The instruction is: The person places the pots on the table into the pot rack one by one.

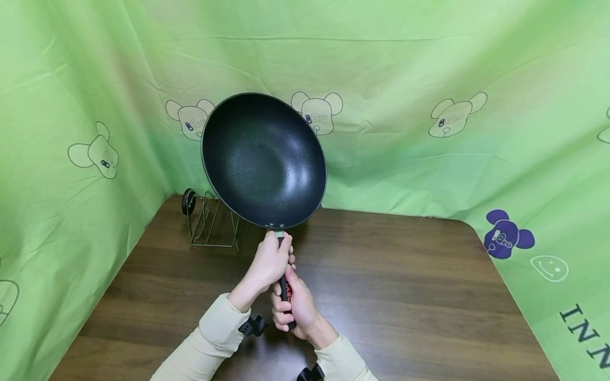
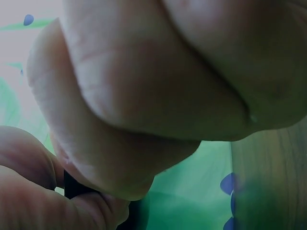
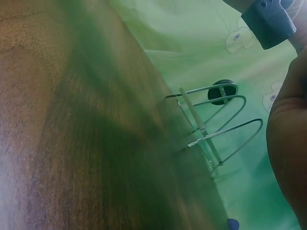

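**Both hands stacked on the wok handle, bowl raised over the table**

Around you hangs a green cloth backdrop [image 1: 429, 79] printed with cartoon bears, closing off the back and both sides. Below it lies the dark wooden table [image 1: 405, 296], bare wood showing under your arms.

You hold the black wok [image 1: 263, 159] off the table, tilted so its dark speckled inside faces you and its rim stands well above the far edge of the tabletop. Its handle [image 1: 284, 288] runs from the near rim straight down toward your body, so the long axis of the whole pan points away from you and upward, with the bowl lying beyond your fingers.

Your left hand [image 1: 271, 262] sits higher on the handle, just under the rim, and so is nearer the bowl, fingers wrapped tight around the grip. Your right hand [image 1: 295, 307] is directly below it, touching it, fingers curled around the handle's lower end. The left wrist view confirms curled fingers [image 2: 144, 86] pressed around a dark bar; the right wrist view shows little of its own hand.

To the left of the wok, at the table's back corner, stands a wire rack [image 1: 212, 225], with a small black round knob [image 1: 188, 201] at its left end. The rack is apart from the pan and from both hands.
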Demonstrator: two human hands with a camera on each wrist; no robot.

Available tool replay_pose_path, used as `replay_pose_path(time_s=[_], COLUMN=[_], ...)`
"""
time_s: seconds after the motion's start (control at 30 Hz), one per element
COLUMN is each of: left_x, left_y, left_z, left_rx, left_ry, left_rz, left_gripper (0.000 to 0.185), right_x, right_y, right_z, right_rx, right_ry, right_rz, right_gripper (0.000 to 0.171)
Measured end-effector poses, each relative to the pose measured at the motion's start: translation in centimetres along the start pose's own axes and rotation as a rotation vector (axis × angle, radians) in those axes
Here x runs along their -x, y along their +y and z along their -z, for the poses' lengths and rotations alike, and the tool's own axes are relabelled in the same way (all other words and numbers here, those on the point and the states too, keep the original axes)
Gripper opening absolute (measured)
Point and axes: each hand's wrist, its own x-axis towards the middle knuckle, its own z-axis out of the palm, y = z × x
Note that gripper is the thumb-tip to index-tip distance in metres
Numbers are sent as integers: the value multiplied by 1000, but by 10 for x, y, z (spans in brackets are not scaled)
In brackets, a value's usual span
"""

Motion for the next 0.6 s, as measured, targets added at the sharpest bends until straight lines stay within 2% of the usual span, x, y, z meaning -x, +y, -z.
replay_pose_path(time_s=[0.3,0.6], left_x=[0,1], left_y=[1,1], left_z=[2,4], left_rx=[13,-20], left_ry=[-1,-3], left_rz=[10,3], left_gripper=[13,14], right_x=[-1,-2], right_y=[-3,-2], right_z=[-2,-2], right_rx=[-12,-21], right_ry=[-8,-13], right_rz=[-5,1], right_gripper=[55,55])
